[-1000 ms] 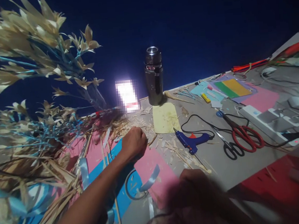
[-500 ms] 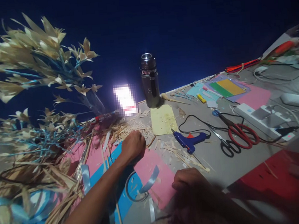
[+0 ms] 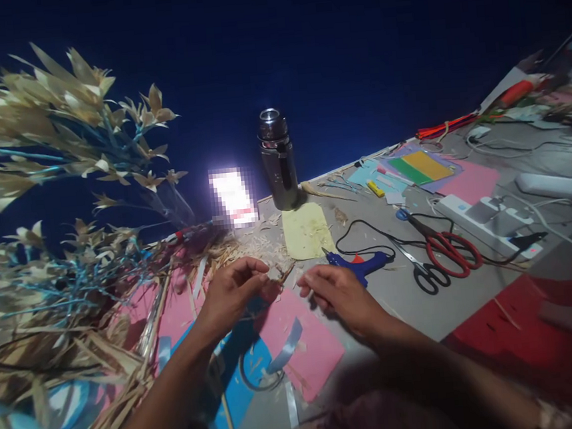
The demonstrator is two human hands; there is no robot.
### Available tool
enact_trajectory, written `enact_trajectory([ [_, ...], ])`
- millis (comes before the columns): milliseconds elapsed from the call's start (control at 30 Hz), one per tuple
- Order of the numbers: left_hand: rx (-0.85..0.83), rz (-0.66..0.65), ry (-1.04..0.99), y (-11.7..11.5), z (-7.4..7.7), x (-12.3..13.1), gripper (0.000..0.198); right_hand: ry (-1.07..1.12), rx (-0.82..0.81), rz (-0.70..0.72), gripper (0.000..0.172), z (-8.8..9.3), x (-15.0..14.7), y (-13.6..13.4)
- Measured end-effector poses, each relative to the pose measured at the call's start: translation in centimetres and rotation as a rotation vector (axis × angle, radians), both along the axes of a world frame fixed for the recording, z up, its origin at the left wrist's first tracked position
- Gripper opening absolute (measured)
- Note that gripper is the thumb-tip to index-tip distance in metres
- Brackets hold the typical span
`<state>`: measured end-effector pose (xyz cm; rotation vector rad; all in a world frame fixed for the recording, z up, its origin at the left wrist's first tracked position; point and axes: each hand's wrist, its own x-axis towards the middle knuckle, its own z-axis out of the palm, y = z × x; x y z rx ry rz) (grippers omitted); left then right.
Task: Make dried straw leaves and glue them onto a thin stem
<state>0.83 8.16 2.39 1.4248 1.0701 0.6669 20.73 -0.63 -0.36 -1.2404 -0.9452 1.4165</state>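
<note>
My left hand (image 3: 237,292) is over the table with thumb and forefinger apart, and nothing shows between them. Facing it across a small gap is my right hand (image 3: 338,297), its fingers loosely bent and slightly spread, with nothing visible in them. A thin dry strip (image 3: 287,273) lies among pale shavings between the two hands. Below them are a pink sheet (image 3: 313,359) and a curl of light-blue ribbon (image 3: 288,349). Just beyond my right hand rests a blue glue gun (image 3: 370,264), partly hidden by that hand. A yellow pad (image 3: 307,231) lies behind the gun's nozzle.
A metal flask (image 3: 278,168) stands at the back. Scissors with red handles (image 3: 454,253) and a smaller black-handled pair (image 3: 430,276) lie right, near a white power strip (image 3: 487,223) and cables. Dried-leaf flowers (image 3: 73,133) rise at left, above dry husk strips (image 3: 113,410).
My right hand has risen forward from the near edge to face the left hand. The left hand has moved slightly left and nearer, and its closed fingers have opened. The view has shifted slightly.
</note>
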Motion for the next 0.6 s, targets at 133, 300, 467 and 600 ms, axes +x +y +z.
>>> enact_trajectory([
  [133, -0.006, -0.032, -0.07, -0.7, 1.1, 0.1, 0.024, 0.283, -0.119, 0.099, 0.038, 1.5, -1.4, 2.5],
  [300, -0.069, -0.048, -0.109, -1.1, 0.7, 0.3, 0.029, 0.519, -0.192, 0.072, 0.041, 2.0, -2.5, 3.5],
  [467, -0.191, -0.107, -0.034, -1.5, -0.4, 0.0, 0.023, 0.661, -0.205, 0.016, 0.036, 1.7, -2.8, 4.3],
  [600, -0.353, -0.084, -0.142, -2.1, -0.4, -0.1, 0.024, 0.723, -0.254, -0.051, 0.03, 1.3, -2.5, 5.0],
])
